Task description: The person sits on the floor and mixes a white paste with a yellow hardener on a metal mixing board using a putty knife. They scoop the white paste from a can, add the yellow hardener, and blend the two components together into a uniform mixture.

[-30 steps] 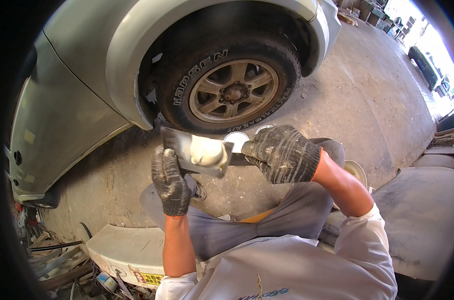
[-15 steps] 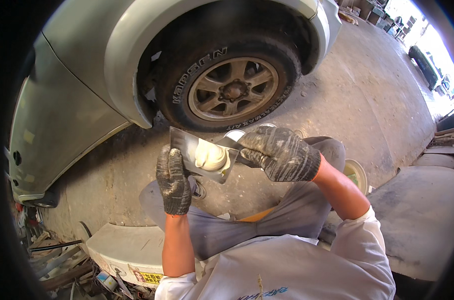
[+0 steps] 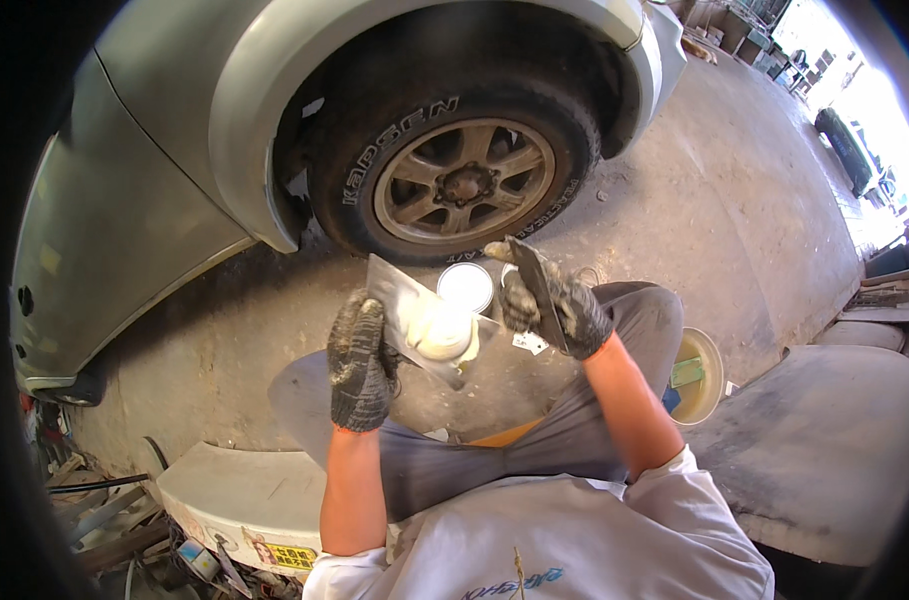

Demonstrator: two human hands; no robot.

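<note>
In its dark, dusty knit glove, my left hand point(image 3: 359, 365) grips the near left edge of a thin flat plate point(image 3: 382, 285). A thick mound of creamy pale putty point(image 3: 440, 332) lies on that plate, which is slightly blurred. To the right, my gloved right hand point(image 3: 582, 312) closes around a dark, flat spreader point(image 3: 540, 292), held upright with its broad side turned toward the plate. The spreader and the putty are apart. On the floor just beyond, between both hands, sits a round white can or lid point(image 3: 464, 289).
Ahead stands a grey car point(image 3: 164, 190) with its wheel point(image 3: 464, 185) close to my hands. A cream bucket point(image 3: 716, 372) holding a green item is beside my right knee. Loose body panels lie at right point(image 3: 814, 430) and lower left point(image 3: 239, 480), near piled scrap.
My right hand has turned and pulled the spreader away from the plate, bringing it upright. The plate has shifted a little right and tilted more, and the white round can shows more fully.
</note>
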